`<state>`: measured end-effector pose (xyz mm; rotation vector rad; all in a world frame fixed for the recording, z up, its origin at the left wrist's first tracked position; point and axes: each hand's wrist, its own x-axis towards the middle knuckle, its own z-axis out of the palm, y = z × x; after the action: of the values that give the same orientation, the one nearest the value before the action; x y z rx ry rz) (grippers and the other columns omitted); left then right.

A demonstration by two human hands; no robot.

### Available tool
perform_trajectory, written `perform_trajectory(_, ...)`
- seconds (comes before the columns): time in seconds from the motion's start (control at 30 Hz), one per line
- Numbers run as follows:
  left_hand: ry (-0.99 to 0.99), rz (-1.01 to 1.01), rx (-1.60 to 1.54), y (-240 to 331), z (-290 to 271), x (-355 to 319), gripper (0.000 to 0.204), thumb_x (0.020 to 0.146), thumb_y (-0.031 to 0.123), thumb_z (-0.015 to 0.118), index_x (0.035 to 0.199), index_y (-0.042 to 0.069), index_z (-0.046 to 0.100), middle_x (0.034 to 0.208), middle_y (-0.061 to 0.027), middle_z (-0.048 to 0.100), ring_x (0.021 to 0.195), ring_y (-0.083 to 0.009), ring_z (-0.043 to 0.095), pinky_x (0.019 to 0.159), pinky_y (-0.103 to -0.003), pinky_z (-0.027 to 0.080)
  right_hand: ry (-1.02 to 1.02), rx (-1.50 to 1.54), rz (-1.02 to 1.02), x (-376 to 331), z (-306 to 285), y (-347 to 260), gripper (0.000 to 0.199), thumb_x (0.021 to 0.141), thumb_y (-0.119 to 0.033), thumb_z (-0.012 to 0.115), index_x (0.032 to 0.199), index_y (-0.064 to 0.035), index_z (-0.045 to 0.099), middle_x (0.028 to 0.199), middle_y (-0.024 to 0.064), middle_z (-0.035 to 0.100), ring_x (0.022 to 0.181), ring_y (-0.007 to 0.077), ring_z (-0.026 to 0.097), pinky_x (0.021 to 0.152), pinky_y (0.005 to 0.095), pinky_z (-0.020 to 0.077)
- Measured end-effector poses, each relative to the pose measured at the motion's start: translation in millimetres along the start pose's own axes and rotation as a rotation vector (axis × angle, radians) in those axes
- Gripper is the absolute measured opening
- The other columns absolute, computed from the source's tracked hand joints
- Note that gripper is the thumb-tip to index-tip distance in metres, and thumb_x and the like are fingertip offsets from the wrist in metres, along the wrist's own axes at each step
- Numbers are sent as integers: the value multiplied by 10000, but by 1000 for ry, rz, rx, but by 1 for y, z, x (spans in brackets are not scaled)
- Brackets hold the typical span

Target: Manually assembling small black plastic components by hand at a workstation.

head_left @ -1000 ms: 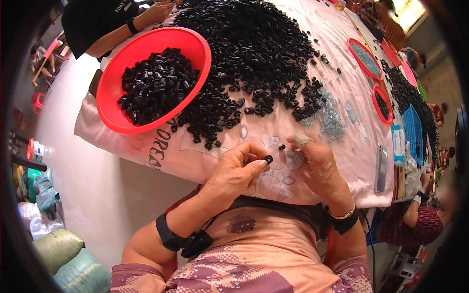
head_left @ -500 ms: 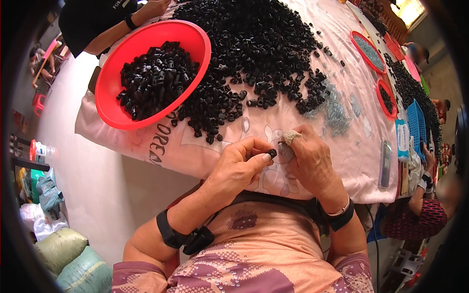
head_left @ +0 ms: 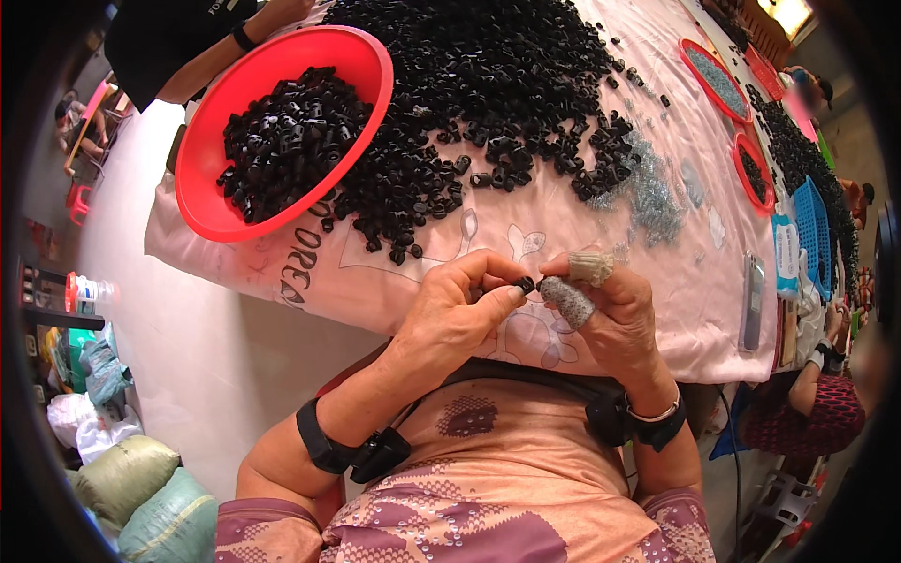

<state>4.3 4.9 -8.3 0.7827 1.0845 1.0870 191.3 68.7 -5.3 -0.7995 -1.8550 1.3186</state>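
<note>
i have brought my hands together just below the big heap of black parts (head_left: 488, 103) on the desk (head_left: 601, 225); a second ago they sat a little apart. my left hand (head_left: 450, 314) is pinched narrow on one small black part (head_left: 526, 283), thumb and forefinger closed on it. my right hand (head_left: 615, 314), with cloth-wrapped fingertips (head_left: 566, 300), now meets that part from the other side and touches it, fingers curled in close. i judge the piece is being fitted or worked between the two hands, not yet set down. left of the heap and touching its edge sits the red bowl (head_left: 206, 202), partly filled with the same black parts. right of the heap lies a scatter of small clear bits (head_left: 648, 192).
</note>
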Motion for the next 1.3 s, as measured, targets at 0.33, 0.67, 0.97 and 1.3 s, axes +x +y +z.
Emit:
perform_trajectory(0.33,-5,12,-3,1,1,-1,185,925,152,644,1073,41,644,862,29,648,637,17,447,520,-143,338,44,-25,-48,-2,3,4,261,828,65,639,1072,-18,678,911,75,640,845,154,646,744,252,505)
perform_trajectory(0.67,-6,3,61,2,1,-2,157,920,149,642,1037,43,645,872,25,654,654,17,465,529,-143,354,57,-275,-200,0,5,0,349,725,115,625,1041,-17,689,882,127,639,788,246,660,676,294,517)
perform_trajectory(0.97,-23,-75,-102,2,-1,-4,137,910,126,646,1020,45,646,851,25,653,625,15,480,518,-144,368,9,-415,-189,-7,10,-10,421,705,27,729,1117,-4,646,935,145,621,785,274,656,671,328,548)
perform_trajectory(1.3,28,-129,-160,0,0,-3,132,905,140,667,1002,53,650,829,29,640,599,16,478,523,-138,399,69,-567,-327,-9,18,1,474,650,-4,754,1105,6,622,951,135,606,832,299,632,684,356,545)
